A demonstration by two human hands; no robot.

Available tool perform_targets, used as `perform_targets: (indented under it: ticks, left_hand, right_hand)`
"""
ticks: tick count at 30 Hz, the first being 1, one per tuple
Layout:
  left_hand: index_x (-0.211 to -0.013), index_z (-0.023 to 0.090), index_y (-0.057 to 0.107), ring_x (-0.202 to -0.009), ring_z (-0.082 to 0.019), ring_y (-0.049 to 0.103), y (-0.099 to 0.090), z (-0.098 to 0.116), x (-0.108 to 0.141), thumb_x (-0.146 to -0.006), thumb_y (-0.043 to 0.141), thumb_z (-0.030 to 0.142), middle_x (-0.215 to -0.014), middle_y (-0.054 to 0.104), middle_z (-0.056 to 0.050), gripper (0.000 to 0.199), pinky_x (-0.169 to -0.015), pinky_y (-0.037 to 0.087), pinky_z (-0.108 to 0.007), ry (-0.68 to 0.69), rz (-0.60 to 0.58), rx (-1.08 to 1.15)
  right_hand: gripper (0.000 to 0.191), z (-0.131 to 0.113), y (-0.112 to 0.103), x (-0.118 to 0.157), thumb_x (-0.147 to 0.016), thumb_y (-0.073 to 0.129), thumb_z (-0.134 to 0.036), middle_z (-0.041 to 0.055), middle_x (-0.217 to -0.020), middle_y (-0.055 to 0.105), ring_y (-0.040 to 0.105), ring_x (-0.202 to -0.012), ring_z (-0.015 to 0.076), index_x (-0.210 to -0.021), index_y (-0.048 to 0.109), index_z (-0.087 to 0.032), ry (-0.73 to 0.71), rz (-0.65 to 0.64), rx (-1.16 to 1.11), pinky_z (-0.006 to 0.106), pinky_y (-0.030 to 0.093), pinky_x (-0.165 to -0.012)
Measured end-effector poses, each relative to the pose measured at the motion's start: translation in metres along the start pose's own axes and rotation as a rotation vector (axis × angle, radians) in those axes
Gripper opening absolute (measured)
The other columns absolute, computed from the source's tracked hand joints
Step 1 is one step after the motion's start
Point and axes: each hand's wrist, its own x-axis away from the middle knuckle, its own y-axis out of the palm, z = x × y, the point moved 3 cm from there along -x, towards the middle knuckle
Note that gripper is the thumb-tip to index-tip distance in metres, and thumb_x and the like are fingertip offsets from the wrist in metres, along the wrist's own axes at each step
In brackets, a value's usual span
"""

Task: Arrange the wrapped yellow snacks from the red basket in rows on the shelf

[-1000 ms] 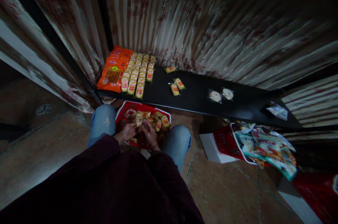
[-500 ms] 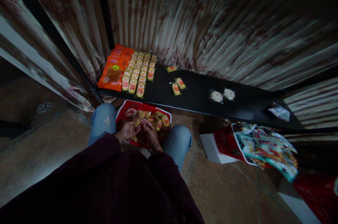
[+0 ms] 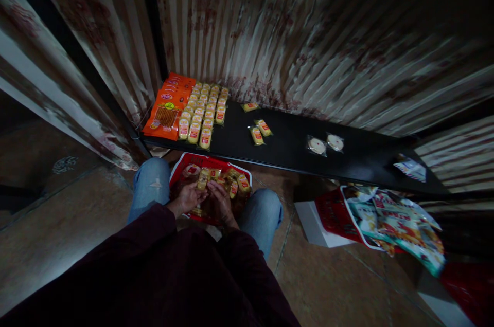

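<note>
A red basket with a white rim (image 3: 235, 164) sits between my knees, with several yellow wrapped snack cakes (image 3: 243, 183) inside. Over its near side, my left hand (image 3: 188, 197) is closed around a yellow wrapped snack cake (image 3: 201, 180). My right hand (image 3: 222, 202) comes in from the other side, its fingers bent together against the near right edge of that cake. Its fingertips are dim and partly hidden. Just beyond the basket, rows of the same small packets (image 3: 195, 130) stand on a black shelf (image 3: 231, 137).
Orange snack bags (image 3: 165, 117) lie at the shelf's left end. Loose yellow packets (image 3: 257, 135), round white wrapped pieces (image 3: 317, 145) and a white-blue packet (image 3: 409, 167) lie farther right. A second red basket (image 3: 334, 214) holds several snack bags. A black post (image 3: 152, 13) and striped curtains surround the shelf.
The view has tilted up slightly, so things sit lower in the picture. The cake in my hands now stands more upright and shows more of itself; both hands stay over the basket.
</note>
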Motion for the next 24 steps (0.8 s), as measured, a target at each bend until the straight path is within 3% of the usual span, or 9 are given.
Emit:
perform_targets:
  ticks: [5,10,16,20,24]
  left_hand:
    - [-0.097,0.009,0.057,-0.066,-0.018,0.065,0.003,0.000,0.001,-0.086,0.043,0.026,-0.070,0.066,-0.010,0.025,-0.062,0.050,-0.028,-0.006,0.063,-0.051]
    - [-0.092,0.014,0.056,-0.066,-0.016,0.066,0.009,-0.001,0.005,-0.082,0.052,0.015,-0.074,0.066,-0.005,0.011,-0.060,0.050,-0.025,0.073,0.069,-0.109]
    - [-0.077,0.017,0.052,-0.061,-0.009,0.061,0.010,-0.001,0.002,-0.070,0.062,0.002,-0.070,0.062,0.002,0.019,-0.058,0.047,-0.021,0.223,0.083,-0.101]
    - [-0.073,0.018,0.052,-0.054,-0.008,0.054,0.009,-0.002,-0.001,-0.064,0.070,0.009,-0.066,0.059,0.004,0.022,-0.052,0.039,-0.019,0.387,0.104,-0.322]
    - [-0.071,0.018,0.052,-0.056,-0.009,0.048,0.013,0.000,-0.002,-0.059,0.070,0.003,-0.064,0.052,0.006,0.026,-0.057,0.036,-0.019,0.578,0.244,-0.531]
  right_hand:
    - [0.041,-0.002,-0.001,0.001,-0.068,0.069,-0.039,0.0056,-0.107,0.069,0.061,-0.105,0.0234,-0.105,0.067,-0.022,0.013,0.032,0.001,0.040,0.044,-0.096]
    - [0.041,-0.004,0.000,0.003,-0.064,0.071,-0.042,0.0054,-0.108,0.069,0.061,-0.103,0.0247,-0.099,0.070,-0.022,-0.008,0.029,0.017,0.041,0.043,-0.097]
    - [0.045,0.002,-0.002,0.003,-0.067,0.068,-0.044,0.0048,-0.112,0.067,0.059,-0.106,0.0243,-0.106,0.067,-0.023,-0.036,0.019,0.099,0.041,0.043,-0.096]
    - [0.045,0.007,-0.001,0.002,-0.067,0.067,-0.044,0.0046,-0.107,0.069,0.062,-0.100,0.0239,-0.106,0.066,-0.023,-0.005,0.036,0.078,0.040,0.047,-0.090]
    - [0.044,0.010,0.000,0.003,-0.067,0.067,-0.044,0.0054,-0.105,0.069,0.063,-0.096,0.0222,-0.104,0.065,-0.020,0.048,0.079,0.010,0.035,0.049,-0.085]
